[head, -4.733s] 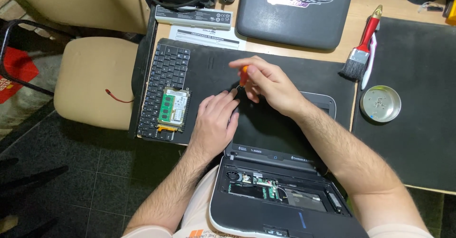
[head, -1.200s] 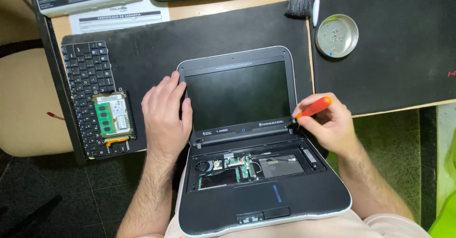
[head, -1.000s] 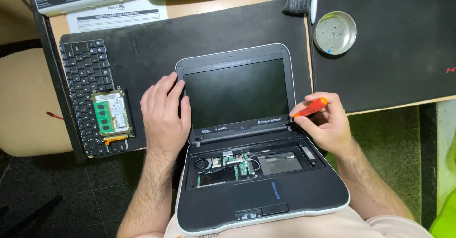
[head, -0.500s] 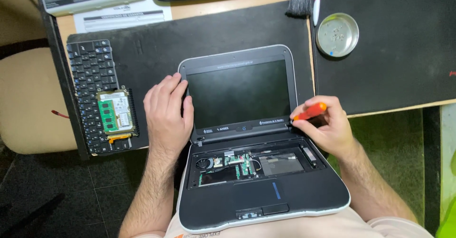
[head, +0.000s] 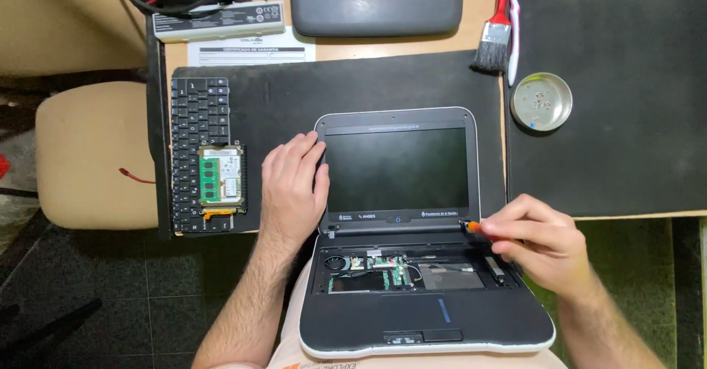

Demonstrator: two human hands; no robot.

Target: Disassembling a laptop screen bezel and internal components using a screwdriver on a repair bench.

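Two bare hands work on a small dark netbook (head: 412,266) that rests on the person's lap, its lid leaning back against the desk edge. Nearest, the netbook's base lies open with the keyboard gone, so circuit board and thin cables (head: 390,266) show; these look fragile and best left untouched, while the rigid plastic shell at the sides seems the safe place to hold. Right of the netbook's hinge, the right hand (head: 541,240) pinches an orange-handled screwdriver (head: 471,226), tip at the right hinge corner. Left of the screen, the left hand (head: 294,185) lies flat and spread, steadying the lid's edge and gripping nothing. Further left of the netbook, a removed keyboard (head: 197,155) carries a green board in a metal frame (head: 221,176). Beyond the netbook to the right sit a round tin of screws (head: 541,102) and a paintbrush (head: 495,30); behind it lie a grey case (head: 377,2) and a long battery (head: 218,21).
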